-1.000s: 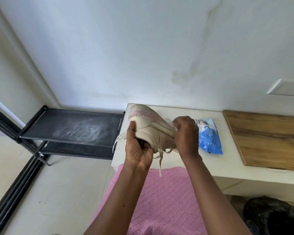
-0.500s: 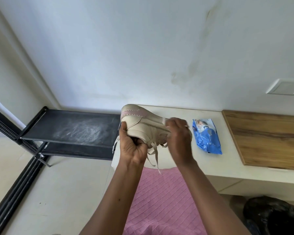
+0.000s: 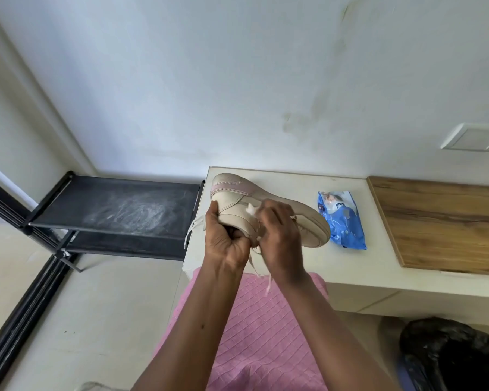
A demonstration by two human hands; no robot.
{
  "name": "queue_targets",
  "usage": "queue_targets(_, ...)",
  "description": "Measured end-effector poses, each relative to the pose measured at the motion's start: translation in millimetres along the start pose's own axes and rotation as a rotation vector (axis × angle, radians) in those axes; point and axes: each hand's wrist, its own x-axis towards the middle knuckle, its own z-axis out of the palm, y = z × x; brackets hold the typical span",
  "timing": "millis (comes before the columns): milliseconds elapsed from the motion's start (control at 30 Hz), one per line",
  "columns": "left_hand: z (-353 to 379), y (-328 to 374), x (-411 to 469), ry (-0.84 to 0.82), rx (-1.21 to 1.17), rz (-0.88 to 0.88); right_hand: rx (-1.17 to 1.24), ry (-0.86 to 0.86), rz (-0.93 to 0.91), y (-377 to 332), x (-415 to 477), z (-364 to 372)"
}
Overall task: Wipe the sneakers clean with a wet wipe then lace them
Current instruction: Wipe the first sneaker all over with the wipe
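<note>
With the left hand (image 3: pixel 226 239) gripping the sneaker (image 3: pixel 235 206) steady, the right hand (image 3: pixel 280 235) should rub its pinched wipe (image 3: pixel 250 209) along seams (laces (image 3: pixel 190 231) dangle loose) in short, firm strokes.

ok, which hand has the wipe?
The right hand: it holds the white wipe against the side of the sneaker. The left hand only grips the sneaker from below, near the heel, and has no wipe in it.
</note>
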Motion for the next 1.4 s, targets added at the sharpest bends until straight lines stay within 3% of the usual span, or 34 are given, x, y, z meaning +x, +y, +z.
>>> queue_targets(167, 0, 5, 3, 0.044, -0.052, 0.037, -0.149, 0.07, 0.169, 30, -15, -3)
queue_targets(233, 0, 9, 5, 0.05, -0.085, 0.061, -0.177, 0.148, 0.349, 35, -17, -2)
queue_targets(300, 1, 16, 7, 0.057, -0.099, 0.085, -0.106, 0.213, 0.653, 43, -16, -5)
queue_targets(367, 0, 22, 8, 0.051, -0.11, 0.103, 0.106, 0.259, 1.052, 51, -13, -7)
queue_targets(400, -1, 24, 9, 0.058, -0.11, 0.113, 0.325, 0.295, 1.227, 51, -9, -8)
queue_targets(467, -3, 26, 8, 0.081, -0.099, 0.134, 0.739, 0.349, 1.41, 46, 0, -8)
queue_targets(500, -3, 27, 7, 0.082, -0.082, 0.144, 0.837, 0.366, 1.435, 42, 4, -8)
queue_targets(567, -2, 26, 4, 0.121, 0.076, 0.173, 0.847, 0.361, 1.386, 38, 9, -10)
queue_targets(767, -4, 34, 1, 0.299, 0.957, 0.355, 0.518, 0.247, 1.138, 35, 31, -7)
queue_targets(933, 2, 36, -8, 0.379, 1.455, 0.589, 0.499, 0.209, 1.191, 36, 32, -8)
queue_targets(1000, 2, 34, -8, 0.32, 1.434, 0.62, 0.504, 0.2, 1.208, 33, 28, -8)
queue_targets(1100, 0, 32, -10, 0.038, 1.154, 0.467, 0.452, 0.173, 1.149, 29, 26, -9)
queue_targets(1267, -6, 20, -12, -0.213, 1.038, 0.36, -0.087, 0.016, 0.7, 22, 38, -4)
queue_targets(1400, -7, 16, -14, -0.27, 1.016, 0.357, -0.083, -0.022, 0.433, 0, 42, 4)
